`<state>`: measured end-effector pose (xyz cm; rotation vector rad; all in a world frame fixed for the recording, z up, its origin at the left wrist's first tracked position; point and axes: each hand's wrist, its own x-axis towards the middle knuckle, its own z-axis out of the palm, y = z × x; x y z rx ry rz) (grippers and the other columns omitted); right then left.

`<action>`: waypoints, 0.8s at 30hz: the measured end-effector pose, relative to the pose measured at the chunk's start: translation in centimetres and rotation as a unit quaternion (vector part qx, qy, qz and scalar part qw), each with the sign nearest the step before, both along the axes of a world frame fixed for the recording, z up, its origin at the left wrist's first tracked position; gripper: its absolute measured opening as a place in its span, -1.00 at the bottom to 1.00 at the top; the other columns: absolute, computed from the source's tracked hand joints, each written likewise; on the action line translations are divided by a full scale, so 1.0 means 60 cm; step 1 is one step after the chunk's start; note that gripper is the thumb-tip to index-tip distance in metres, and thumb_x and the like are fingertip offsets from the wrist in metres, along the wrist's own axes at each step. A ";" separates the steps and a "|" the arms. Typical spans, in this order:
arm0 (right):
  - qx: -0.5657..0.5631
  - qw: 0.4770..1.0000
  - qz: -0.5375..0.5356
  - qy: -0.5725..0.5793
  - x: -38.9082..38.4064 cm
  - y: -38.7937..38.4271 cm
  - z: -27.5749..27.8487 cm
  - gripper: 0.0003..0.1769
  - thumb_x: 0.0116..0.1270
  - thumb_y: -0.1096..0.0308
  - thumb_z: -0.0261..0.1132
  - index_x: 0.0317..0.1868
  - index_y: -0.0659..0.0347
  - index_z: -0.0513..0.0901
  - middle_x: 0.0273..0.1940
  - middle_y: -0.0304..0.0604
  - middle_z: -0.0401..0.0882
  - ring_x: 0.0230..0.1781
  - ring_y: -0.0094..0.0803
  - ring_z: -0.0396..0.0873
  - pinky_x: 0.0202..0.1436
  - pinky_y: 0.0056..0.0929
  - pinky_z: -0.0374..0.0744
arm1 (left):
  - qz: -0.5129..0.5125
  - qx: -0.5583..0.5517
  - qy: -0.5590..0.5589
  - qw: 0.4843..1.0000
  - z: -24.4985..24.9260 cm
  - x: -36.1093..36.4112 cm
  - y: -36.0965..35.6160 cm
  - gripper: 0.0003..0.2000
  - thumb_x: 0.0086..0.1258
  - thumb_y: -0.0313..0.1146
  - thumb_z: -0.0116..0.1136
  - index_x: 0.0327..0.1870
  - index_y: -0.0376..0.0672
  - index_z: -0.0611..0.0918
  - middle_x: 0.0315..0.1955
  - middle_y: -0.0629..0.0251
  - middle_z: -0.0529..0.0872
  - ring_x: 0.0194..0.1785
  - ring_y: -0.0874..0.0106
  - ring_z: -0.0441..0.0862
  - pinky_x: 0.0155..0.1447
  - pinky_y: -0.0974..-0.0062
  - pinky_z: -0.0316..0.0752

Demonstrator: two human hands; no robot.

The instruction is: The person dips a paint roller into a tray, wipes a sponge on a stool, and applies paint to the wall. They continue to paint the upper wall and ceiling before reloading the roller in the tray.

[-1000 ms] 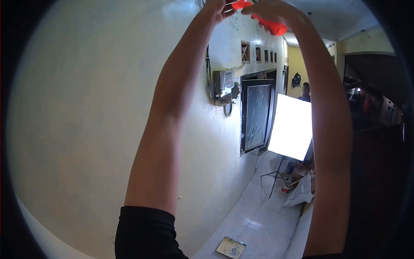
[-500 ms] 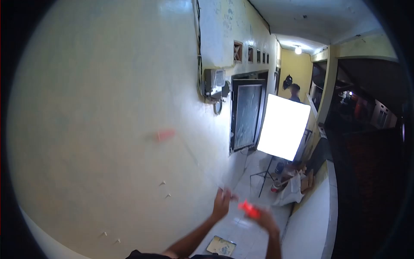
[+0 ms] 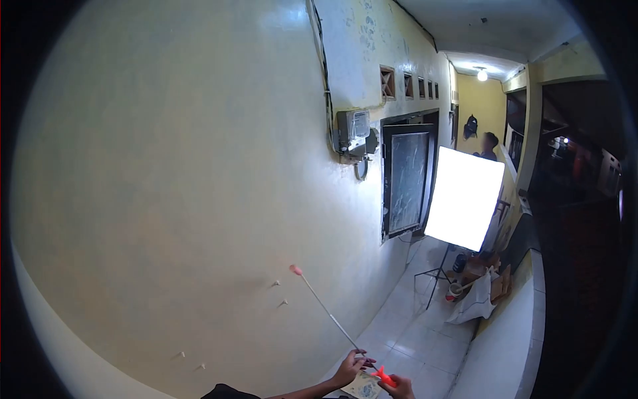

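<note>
A long thin rod (image 3: 329, 315) slants from a small pink tip (image 3: 296, 270) near the wall down to a bright orange-red handle (image 3: 385, 377). My left hand (image 3: 349, 368) is at the rod's lower part, its fingers around the shaft. Just right of it, my right hand (image 3: 397, 386) is closed on the orange handle. The pink tip is close to several small white pegs (image 3: 277, 283) on the wall; contact cannot be made out.
A bright light panel (image 3: 464, 198) stands on a tripod (image 3: 435, 274) down the passage. Behind it is a person (image 3: 490, 145). White sacking (image 3: 475, 300) and cardboard lie by the low wall. A patterned board (image 3: 362, 386) lies on the floor below my hands.
The rod's pink tip has moved down and to the right in view, nearer the upper pegs. Both hands appear lower. The background has shifted right in view.
</note>
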<state>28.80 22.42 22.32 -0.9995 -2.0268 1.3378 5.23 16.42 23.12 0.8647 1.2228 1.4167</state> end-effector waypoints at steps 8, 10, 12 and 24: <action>-0.252 0.952 0.061 0.162 -0.034 0.062 0.004 -0.50 0.29 0.09 0.47 -0.10 0.47 0.71 -0.45 0.05 0.72 -0.52 -0.22 0.69 -0.34 -0.36 0.63 | 0.038 0.122 0.088 0.988 0.132 0.014 0.042 -0.77 0.72 -0.36 -0.04 0.23 -0.27 0.39 -0.01 0.00 0.77 0.13 0.31 0.75 0.27 0.34 0.59; -0.278 0.936 0.104 0.188 -0.059 0.067 0.030 -0.48 0.35 0.05 0.40 -0.08 0.47 0.69 -0.46 0.01 0.70 -0.51 -0.27 0.68 -0.36 -0.39 0.61 | 0.053 0.123 0.163 0.977 0.177 0.007 0.041 -0.77 0.71 -0.39 -0.03 0.22 -0.29 0.40 -0.05 0.02 0.78 0.09 0.30 0.77 0.25 0.34 0.62; -0.324 0.898 0.177 0.241 -0.084 0.073 0.052 -0.43 0.48 -0.03 0.26 -0.05 0.47 0.66 -0.47 -0.07 0.67 -0.50 -0.35 0.67 -0.40 -0.45 0.58 | 0.074 0.161 0.148 0.973 0.210 0.005 0.046 -0.81 0.70 -0.44 -0.06 0.20 -0.29 0.40 0.00 0.00 0.75 0.06 0.30 0.77 0.17 0.35 0.65; -0.068 0.970 0.104 0.207 -0.189 0.053 0.134 -0.57 0.59 0.12 0.21 0.23 0.29 0.56 -0.41 -0.17 0.63 -0.46 -0.51 0.58 -0.33 -0.48 0.55 | 0.217 0.209 0.133 0.944 0.321 -0.048 0.049 -0.69 0.70 -0.45 -0.07 0.35 -0.36 0.34 0.08 -0.07 0.71 0.04 0.21 0.79 0.14 0.32 0.71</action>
